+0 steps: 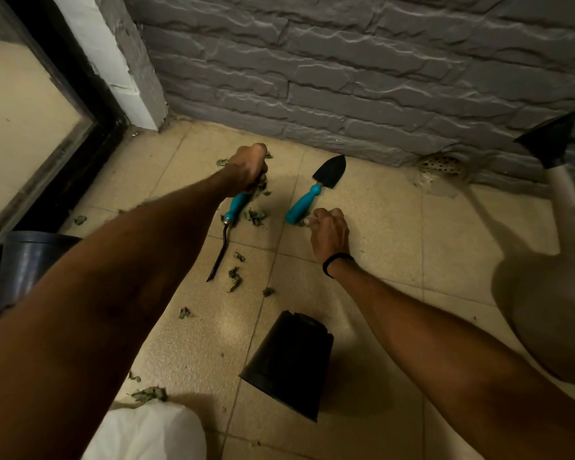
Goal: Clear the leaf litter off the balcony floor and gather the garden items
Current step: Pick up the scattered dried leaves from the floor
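Observation:
Dry green leaves lie scattered over the beige floor tiles. A teal-handled weeder lies among them, its forked metal shaft pointing toward me. My left hand is curled into a fist over the far end of its handle, and leaves poke out under the fingers. A black trowel with a teal handle lies to the right, blade toward the wall. My right hand pinches a dry leaf on the floor at the butt of the trowel handle.
A black plastic pot lies on its side near me. A pale watering can with a black rose stands on the right. A dark pot sits by the door frame on the left. A white bag is below, and a floor drain sits by the grey stone wall.

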`<action>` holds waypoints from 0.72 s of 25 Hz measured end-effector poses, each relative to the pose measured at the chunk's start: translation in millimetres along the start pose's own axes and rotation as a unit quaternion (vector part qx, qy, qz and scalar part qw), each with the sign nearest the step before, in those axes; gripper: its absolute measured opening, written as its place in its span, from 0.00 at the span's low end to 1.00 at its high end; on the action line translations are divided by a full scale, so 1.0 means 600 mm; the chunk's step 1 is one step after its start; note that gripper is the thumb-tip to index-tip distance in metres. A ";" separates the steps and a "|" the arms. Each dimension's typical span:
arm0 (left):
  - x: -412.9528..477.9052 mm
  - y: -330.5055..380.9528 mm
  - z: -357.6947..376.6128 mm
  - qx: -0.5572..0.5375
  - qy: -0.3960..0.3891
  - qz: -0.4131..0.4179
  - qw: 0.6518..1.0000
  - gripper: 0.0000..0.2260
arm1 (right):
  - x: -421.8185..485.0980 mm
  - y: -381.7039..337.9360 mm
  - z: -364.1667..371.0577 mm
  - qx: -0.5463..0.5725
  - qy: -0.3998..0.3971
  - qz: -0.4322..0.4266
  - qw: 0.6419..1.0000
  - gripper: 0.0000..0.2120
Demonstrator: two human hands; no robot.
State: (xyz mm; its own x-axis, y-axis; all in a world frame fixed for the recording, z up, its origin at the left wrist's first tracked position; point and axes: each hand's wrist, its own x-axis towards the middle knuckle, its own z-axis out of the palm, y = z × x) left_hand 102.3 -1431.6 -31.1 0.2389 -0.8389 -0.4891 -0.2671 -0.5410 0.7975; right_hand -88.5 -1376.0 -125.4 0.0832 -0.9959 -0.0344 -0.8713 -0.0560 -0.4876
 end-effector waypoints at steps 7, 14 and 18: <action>0.010 -0.008 0.002 0.018 0.006 -0.002 1.000 0.13 | -0.002 0.004 -0.005 0.025 -0.034 -0.030 0.999 0.19; 0.016 -0.020 -0.001 0.040 0.015 0.002 0.999 0.13 | 0.007 0.003 0.004 0.063 -0.007 -0.017 0.998 0.14; 0.018 -0.027 -0.003 0.065 0.028 0.006 0.997 0.13 | 0.007 0.001 0.006 0.069 0.004 -0.008 0.998 0.08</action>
State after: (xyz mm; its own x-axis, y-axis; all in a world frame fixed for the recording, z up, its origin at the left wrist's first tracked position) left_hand 111.0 -1431.9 -48.7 0.2862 -0.8425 -0.4563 -0.3882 -0.5374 0.7487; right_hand -86.8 -1380.2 -128.7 0.0922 -0.9956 -0.0184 -0.7950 -0.0625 -0.6034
